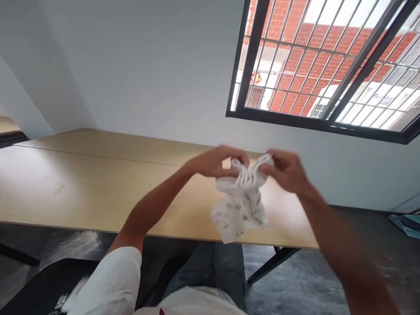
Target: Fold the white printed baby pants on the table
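With bent fingers [241,156], the left hand [223,159] is gripping a soft white cloth with small brownish prints [239,212] by its bunched top at eleven o'clock, the right hand [286,169] at one o'clock. The cloth is hanging over the pale wood-grain table [82,188] at the person's twelve o'clock.

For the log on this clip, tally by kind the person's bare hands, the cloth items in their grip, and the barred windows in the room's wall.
Bare hands: 2 (left hand, right hand)
Cloth items: 1 (white patterned cloth, held by both hands)
Barred windows: 1 (dark-framed window)
Total: 4
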Tool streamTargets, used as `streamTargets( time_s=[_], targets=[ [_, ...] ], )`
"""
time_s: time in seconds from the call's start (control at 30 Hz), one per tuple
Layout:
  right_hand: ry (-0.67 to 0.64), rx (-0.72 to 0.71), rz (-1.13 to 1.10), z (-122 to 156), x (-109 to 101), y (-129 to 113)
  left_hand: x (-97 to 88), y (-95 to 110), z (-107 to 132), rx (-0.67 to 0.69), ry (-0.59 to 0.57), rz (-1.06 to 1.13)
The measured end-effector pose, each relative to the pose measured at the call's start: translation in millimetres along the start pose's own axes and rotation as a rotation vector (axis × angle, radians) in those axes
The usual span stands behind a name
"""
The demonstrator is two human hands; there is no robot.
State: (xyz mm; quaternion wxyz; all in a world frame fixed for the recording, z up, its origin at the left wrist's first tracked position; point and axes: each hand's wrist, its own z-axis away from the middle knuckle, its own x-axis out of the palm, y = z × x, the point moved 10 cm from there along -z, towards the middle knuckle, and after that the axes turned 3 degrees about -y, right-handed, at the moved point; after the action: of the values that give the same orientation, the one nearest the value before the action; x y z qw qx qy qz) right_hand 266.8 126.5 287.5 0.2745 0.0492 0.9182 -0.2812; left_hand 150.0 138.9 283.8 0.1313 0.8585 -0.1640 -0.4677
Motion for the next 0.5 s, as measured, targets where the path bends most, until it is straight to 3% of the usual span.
streamTargets(
  time_s=[0.1,0.23,0.37,0.5],
  targets=[
    [0.179,-0.056,-0.054,-29,-52,-58,-45.4,48,-21,0.041,0.009,0.086],
    [0.317,-0.044,-0.017,-43,-98,-92,-93.6,86,-27,-0.062,0.027,-0.007],
    [0.299,-0.023,0.163,-41,-103,-95,-115.3,93,-14,-0.215,-0.097,-0.147],
    [0.282,-0.043,0.244,-31,-84,-92,-106.4,70,0,-0.273,-0.272,0.048]
  ],
)
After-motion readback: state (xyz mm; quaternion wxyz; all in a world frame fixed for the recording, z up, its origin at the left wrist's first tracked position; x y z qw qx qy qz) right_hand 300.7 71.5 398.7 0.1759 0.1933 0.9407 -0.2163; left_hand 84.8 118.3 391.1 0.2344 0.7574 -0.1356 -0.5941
